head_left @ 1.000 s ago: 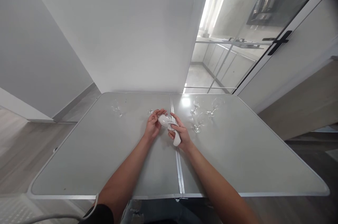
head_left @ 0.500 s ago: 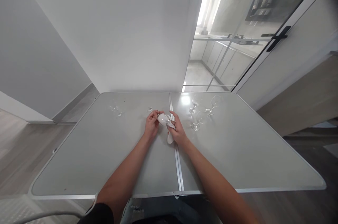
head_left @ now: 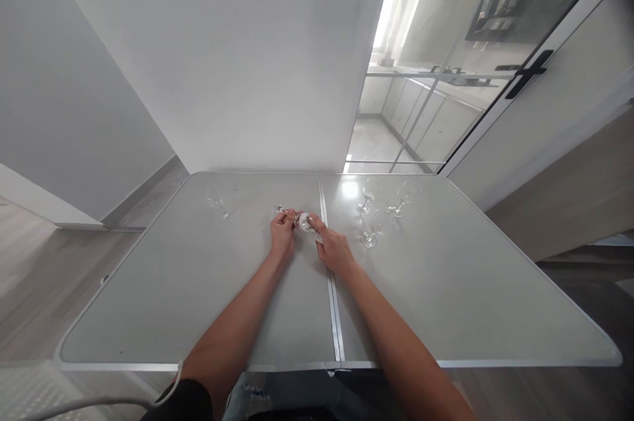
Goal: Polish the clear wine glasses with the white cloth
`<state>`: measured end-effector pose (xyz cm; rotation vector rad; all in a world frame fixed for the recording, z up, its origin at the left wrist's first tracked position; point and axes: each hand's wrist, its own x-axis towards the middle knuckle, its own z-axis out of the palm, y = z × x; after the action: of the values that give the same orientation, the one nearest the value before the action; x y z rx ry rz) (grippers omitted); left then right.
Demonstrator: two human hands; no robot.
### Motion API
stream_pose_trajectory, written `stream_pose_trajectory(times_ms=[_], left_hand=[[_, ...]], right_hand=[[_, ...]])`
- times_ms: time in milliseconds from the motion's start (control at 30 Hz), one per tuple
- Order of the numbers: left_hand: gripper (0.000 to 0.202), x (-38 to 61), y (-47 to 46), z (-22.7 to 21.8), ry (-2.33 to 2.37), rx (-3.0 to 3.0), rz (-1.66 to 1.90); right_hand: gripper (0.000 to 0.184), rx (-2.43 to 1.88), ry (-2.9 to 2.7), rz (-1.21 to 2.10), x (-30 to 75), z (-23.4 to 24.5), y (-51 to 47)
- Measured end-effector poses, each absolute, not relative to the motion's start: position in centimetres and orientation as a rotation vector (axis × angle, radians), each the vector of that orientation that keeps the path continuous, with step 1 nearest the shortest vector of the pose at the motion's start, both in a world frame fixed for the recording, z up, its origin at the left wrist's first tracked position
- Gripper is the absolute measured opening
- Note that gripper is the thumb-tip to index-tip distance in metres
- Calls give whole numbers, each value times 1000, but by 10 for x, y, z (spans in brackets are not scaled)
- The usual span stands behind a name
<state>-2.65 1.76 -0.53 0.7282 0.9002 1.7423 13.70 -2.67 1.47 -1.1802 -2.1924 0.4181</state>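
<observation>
A wine glass [head_left: 279, 209] is held low over the middle of the table, tilted on its side with its foot to the left. My left hand [head_left: 282, 232] pinches its stem near the bowl. My right hand [head_left: 335, 250] grips a white cloth [head_left: 306, 224], which shows in and around the bowl; how far it is tucked inside is hard to tell. The fingers of the right hand close over the bowl's rim side, hiding part of the glass and cloth.
Three clear stemmed glasses stand right of my hands: a front one [head_left: 369, 239], a back one [head_left: 364, 208] and a far right one [head_left: 395, 211]. Another clear glass [head_left: 218, 203] is at the left. The grey folding table [head_left: 173, 302] has a metal centre seam, and a wall rises behind it.
My right hand has turned over the bowl, its fingers now reaching along the glass. The hanging flap of cloth no longer shows below it. The left hand still holds the stem.
</observation>
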Motion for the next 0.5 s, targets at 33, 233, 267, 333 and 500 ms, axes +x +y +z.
stream_pose_trajectory(times_ms=[33, 233, 267, 333, 500], left_hand=[[35, -25, 16, -4, 887, 748, 1733], [30, -18, 1, 16, 568, 893, 1472], [31, -18, -1, 18, 533, 895, 1440], [35, -18, -3, 20, 516, 901, 1421], [37, -22, 0, 13, 635, 943, 1497]], right_hand=[[86, -1173, -2157, 449, 137, 14, -27], [72, -1001, -1640, 903, 132, 10, -23], [69, -951, -1519, 1015, 131, 11, -22], [68, -869, -1314, 1235, 131, 13, -21], [73, -792, -1111, 1625, 136, 22, -22]])
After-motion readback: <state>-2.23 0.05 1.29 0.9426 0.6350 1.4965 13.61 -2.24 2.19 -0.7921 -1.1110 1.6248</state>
